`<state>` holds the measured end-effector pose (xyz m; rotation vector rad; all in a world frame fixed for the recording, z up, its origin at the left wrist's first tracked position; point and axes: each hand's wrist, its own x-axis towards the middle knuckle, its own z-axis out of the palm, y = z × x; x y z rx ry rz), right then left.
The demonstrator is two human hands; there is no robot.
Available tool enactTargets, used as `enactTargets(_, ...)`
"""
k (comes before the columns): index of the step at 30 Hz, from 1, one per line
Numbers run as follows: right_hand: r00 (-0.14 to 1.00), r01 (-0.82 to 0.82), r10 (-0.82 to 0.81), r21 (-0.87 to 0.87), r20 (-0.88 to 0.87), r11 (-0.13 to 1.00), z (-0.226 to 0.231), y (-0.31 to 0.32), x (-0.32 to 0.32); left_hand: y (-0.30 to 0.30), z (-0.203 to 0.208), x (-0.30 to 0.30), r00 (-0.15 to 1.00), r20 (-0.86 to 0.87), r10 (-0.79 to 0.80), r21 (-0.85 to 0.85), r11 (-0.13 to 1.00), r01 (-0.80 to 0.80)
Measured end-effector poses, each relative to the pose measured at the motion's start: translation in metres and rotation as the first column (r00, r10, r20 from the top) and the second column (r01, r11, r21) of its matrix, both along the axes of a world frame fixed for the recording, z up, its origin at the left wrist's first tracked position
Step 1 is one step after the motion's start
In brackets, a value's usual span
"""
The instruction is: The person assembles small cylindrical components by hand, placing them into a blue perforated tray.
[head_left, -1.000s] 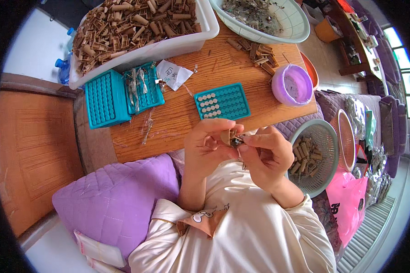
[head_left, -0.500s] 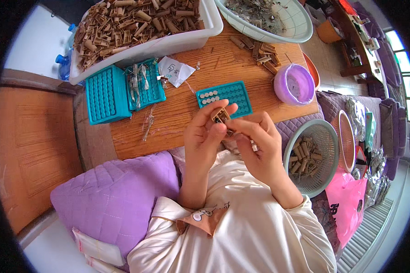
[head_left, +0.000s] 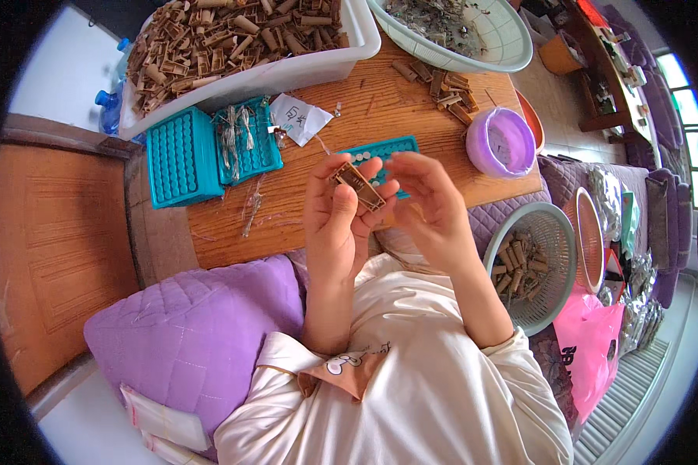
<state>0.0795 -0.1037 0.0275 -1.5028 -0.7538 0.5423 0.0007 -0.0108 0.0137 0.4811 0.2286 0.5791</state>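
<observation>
The left hand [head_left: 333, 221] pinches a brown case [head_left: 360, 187] between thumb and fingers, hollow side showing. The right hand [head_left: 438, 205] has just come off it, leaving the left holding alone; it curls loosely just beside, and whether it holds anything is unclear. Beyond, a teal tray [head_left: 402, 145] rests on the table [head_left: 233, 240].

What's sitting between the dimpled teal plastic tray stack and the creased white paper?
Another teal plastic tray, with thin silvery wire-like strands lying on it, sits between them, as the head view shows.
</observation>
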Motion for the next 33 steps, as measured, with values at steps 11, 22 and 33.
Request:
enactTargets(11, 0.999, -0.013, 0.011, -0.048, -0.040, 0.999, 0.001, 0.026, 0.008, -0.004, -0.017, 0.007, 0.976, -0.120, 0.183, 0.410, 0.904, -0.119)
enactTargets(22, 0.975, -0.148, 0.186, -0.264, 0.125, 0.953, -0.029, 0.037, 0.058, 0.024, -0.026, -0.012, 0.937, -0.249, 0.244, 0.245, 0.952, -0.183)
enactTargets(33, 0.616, 0.192, 0.142, -0.323, 0.775, 0.927, -0.083, 0.044, 0.061, 0.036, -0.058, -0.016, 0.923, -0.379, 0.071, 0.170, 0.985, -0.006)
